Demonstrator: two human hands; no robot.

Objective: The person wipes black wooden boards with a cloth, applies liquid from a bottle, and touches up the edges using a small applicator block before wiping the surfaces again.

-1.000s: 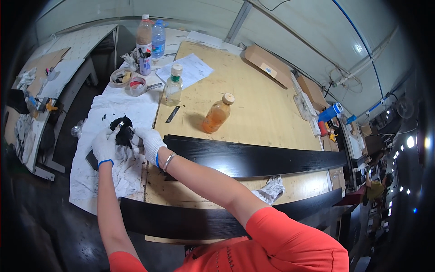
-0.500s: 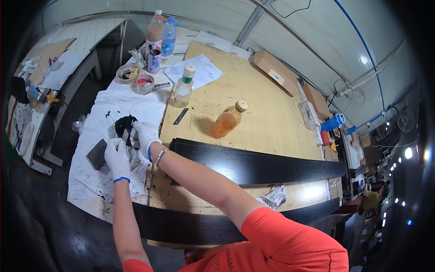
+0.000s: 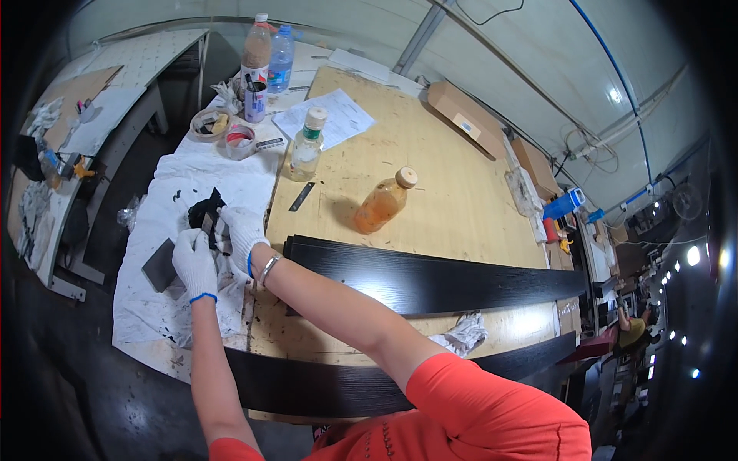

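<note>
A black stained rag (image 3: 204, 211) sits bunched on the white, paint-smeared cloth (image 3: 165, 296) at the left end of the surface (image 3: 430, 177). The right hand (image 3: 240, 230), in a white glove, has its grip closed on the rag's near edge, fingers curled into the dark fabric. The left hand (image 3: 194, 263), also gloved in white with a blue cuff, lies just beside and below it, its fingers bent toward the same rag; whether its grip actually pinches the rag or only touches it cannot be told. A silver bracelet (image 3: 267, 268) circles the right wrist. A dark grey flat block (image 3: 160, 265) rests on the cloth just left of the left hand.

Further out, a long black plank (image 3: 430, 280) lies across the pale plywood surface, near the right forearm, and a second black plank (image 3: 323, 388) runs along the near edge. A crumpled white rag (image 3: 465, 334) lies between the two planks. An orange bottle (image 3: 380, 203) lies tilted behind the first plank, a clear bottle with a green label (image 3: 306, 146) stands upright beyond, and a small dark metal strip (image 3: 300, 197) lies between it and the hands. Two tall bottles (image 3: 269, 54), a roll of tape (image 3: 206, 123) and printed sheets (image 3: 327, 115) crowd the far left corner. Cardboard boxes (image 3: 465, 119) sit along the far edge, under a light wall with pipes and cables.
</note>
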